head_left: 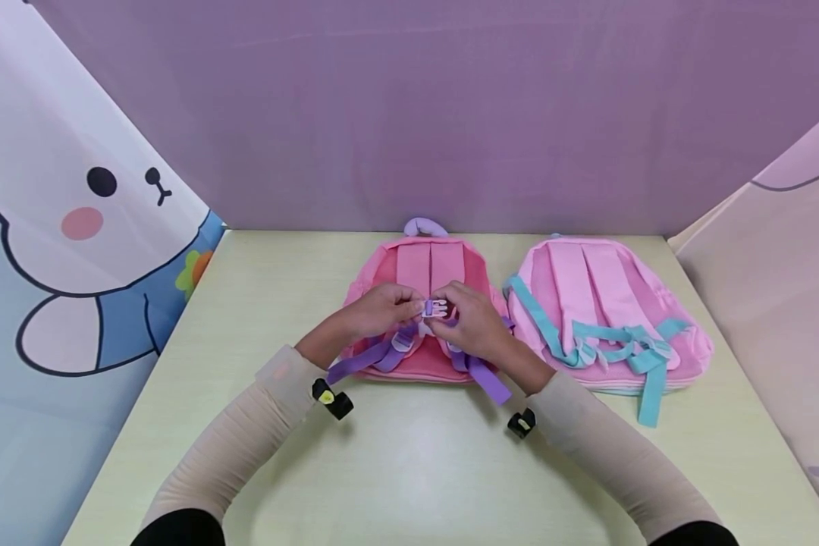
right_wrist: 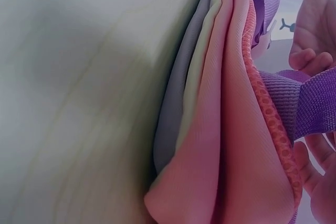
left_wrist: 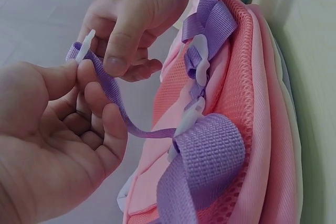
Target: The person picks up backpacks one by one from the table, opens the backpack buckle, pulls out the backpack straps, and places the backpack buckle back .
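Observation:
A pink backpack (head_left: 431,262) lies on the table, its shoulder-strap side up. My left hand (head_left: 384,312) pinches a pronged white plastic buckle (head_left: 436,308) between thumb and fingertips, just above the bag. A purple strap (left_wrist: 108,80) runs from this buckle down toward the bag. Close on the buckle's other side is my right hand (head_left: 471,318), thumb and index finger spread around the prong end with a gap between them. Whether they touch the buckle is unclear. Purple webbing (right_wrist: 317,103) crosses in front of both hands in the right wrist view and partly hides them.
A lighter pink backpack (head_left: 628,277) with knotted turquoise straps (head_left: 651,394) lies on the right. The pale table (head_left: 382,470) meets a purple backdrop (head_left: 423,114) behind. Cartoon-printed cloth (head_left: 54,250) hangs at the left.

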A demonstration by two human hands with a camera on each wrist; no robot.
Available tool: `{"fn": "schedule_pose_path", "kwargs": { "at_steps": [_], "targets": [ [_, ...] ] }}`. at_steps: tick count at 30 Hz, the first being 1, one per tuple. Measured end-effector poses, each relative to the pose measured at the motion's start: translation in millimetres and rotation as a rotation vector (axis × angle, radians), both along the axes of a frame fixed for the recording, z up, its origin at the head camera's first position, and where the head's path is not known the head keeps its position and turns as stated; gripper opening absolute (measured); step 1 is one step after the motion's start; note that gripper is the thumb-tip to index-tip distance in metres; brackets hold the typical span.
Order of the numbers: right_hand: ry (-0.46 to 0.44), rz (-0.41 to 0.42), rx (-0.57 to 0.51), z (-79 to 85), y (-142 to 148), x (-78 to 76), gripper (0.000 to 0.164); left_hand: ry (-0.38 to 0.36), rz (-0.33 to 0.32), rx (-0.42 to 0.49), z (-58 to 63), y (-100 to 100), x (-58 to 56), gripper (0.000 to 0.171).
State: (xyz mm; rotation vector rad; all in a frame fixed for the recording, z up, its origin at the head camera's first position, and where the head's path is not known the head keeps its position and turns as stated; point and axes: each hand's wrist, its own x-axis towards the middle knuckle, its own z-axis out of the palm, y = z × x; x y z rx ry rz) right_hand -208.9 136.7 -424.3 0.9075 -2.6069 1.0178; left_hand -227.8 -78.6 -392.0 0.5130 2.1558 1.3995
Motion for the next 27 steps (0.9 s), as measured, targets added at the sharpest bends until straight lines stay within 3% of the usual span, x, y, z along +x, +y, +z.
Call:
{"fn": "schedule_pose_path", "kwargs": {
  "at_steps": [9,27],
  "targets": [
    [0.080,0.038,-0.079,-2.0,0.7,-2.2,0.029,0.037,0.000,-0.004,0.2,0.0,0.1,0.022],
    [0.070,0.020,-0.029,-1.6,1.7,-2.7,0.028,0.017,-0.006,0.003,0.0,-0.2,0.2,0.022]
  ]
}}
